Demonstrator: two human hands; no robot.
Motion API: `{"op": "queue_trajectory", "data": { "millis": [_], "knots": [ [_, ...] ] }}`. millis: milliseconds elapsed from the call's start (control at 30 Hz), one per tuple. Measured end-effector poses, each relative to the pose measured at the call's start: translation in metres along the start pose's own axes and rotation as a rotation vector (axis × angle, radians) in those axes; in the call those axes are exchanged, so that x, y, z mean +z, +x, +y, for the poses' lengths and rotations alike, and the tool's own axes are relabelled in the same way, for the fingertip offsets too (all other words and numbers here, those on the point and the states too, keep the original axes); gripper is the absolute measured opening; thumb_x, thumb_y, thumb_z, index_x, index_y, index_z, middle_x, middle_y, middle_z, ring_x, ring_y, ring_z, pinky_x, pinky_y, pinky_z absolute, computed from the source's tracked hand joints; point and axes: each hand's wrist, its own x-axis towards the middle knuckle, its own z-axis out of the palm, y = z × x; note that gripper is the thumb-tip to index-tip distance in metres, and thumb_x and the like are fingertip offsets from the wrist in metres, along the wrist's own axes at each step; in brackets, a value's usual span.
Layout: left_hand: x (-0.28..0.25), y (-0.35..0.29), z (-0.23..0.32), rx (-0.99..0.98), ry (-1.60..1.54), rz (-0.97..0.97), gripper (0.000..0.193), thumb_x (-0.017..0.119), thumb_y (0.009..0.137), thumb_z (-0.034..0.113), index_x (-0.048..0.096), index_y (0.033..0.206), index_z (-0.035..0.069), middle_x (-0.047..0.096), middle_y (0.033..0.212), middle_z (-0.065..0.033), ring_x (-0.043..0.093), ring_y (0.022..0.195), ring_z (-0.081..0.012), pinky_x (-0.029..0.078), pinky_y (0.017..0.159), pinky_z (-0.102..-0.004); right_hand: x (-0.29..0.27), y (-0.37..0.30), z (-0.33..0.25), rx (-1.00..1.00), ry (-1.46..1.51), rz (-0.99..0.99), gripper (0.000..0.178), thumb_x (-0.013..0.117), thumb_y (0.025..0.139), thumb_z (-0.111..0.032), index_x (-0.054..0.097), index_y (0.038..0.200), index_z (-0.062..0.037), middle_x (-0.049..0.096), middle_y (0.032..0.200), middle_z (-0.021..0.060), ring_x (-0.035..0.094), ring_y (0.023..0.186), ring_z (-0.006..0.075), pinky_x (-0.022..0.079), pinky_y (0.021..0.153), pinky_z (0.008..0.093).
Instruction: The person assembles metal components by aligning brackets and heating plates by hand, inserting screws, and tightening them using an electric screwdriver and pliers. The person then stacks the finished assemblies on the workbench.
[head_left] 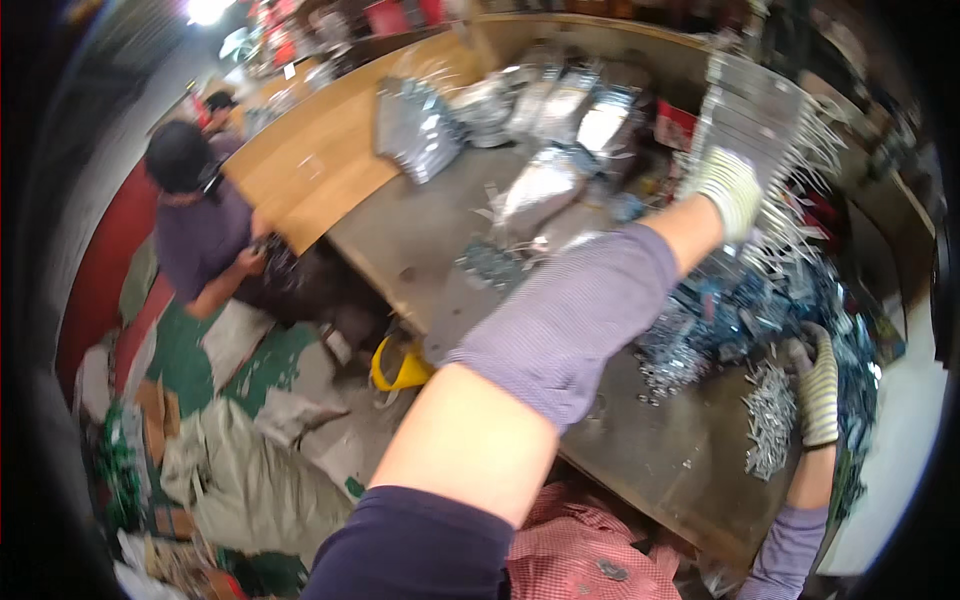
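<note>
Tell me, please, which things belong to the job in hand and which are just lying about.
Likely in hand: silvery stack with white strands, at the left hand; small metal pieces, beside the right hand.
Seemingly lying about: yellow container; pale sack.

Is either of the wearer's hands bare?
No: the left hand and right hand both wear pale striped gloves.

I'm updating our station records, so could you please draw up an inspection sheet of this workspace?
Surface: brown tabletop, partly covered.
Job's things: left hand at the stacked silvery sheets; right hand beside small metal pieces.
Clutter: heaped clear-bluish packets; silvery bundles toward the far side.
Hands: both gloved; exact grips unclear, the left one blurred.
Cables: nothing seen that is clearly a cable.
Surroundings: co-worker at left; yellow container near the table edge; pale sack lower left.
</note>
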Motion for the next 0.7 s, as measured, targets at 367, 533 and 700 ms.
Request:
{"op": "queue_trajectory", "data": {
  "millis": [367, 533, 700],
  "knots": [
    [0.011, -0.015, -0.039, -0.105, 0.008, -0.085, 0.058, 0.067, 0.079, 0.059, 0.072, 0.110, 0.010, 0.065, 0.116, -0.0128, 0.062, 0.110, -0.0298, 0.048, 0.090, -0.0418, 0.046, 0.116, 0.056, 0.221, -0.027, 0.119, 0.037, 0.063, 0.088, -0.038, 0.058, 0.110, -0.0092, 0.059, 0.078, 0.0073, 0.046, 0.049, 0.0140, 0.036, 0.039, 0.0272],
    [0.015, 0.001, -0.040, 0.045, 0.014, -0.064, 0.054, 0.062, 0.084, 0.057, 0.074, 0.105, 0.009, 0.070, 0.107, -0.0136, 0.068, 0.099, -0.0314, 0.053, 0.080, -0.0438, -0.019, 0.032, 0.018, -0.145, 0.121, 0.208, 0.047, 0.061, 0.090, -0.030, 0.054, 0.123, 0.0022, 0.061, 0.108, 0.0088, 0.056, 0.091, 0.0168, 0.046, 0.083, 0.0317],
    [0.023, -0.007, -0.060, 0.115, -0.064, 0.224, 0.032, 0.058, 0.091, 0.038, 0.074, 0.092, 0.010, 0.072, 0.086, -0.0143, 0.070, 0.078, -0.0332, 0.055, 0.066, -0.0458, 0.031, -0.104, -0.076, -0.013, 0.423, -0.249, 0.049, 0.069, 0.077, -0.019, 0.054, 0.119, -0.0021, 0.062, 0.105, 0.0088, 0.058, 0.095, 0.0167, 0.047, 0.080, 0.0256]
  ]
}}
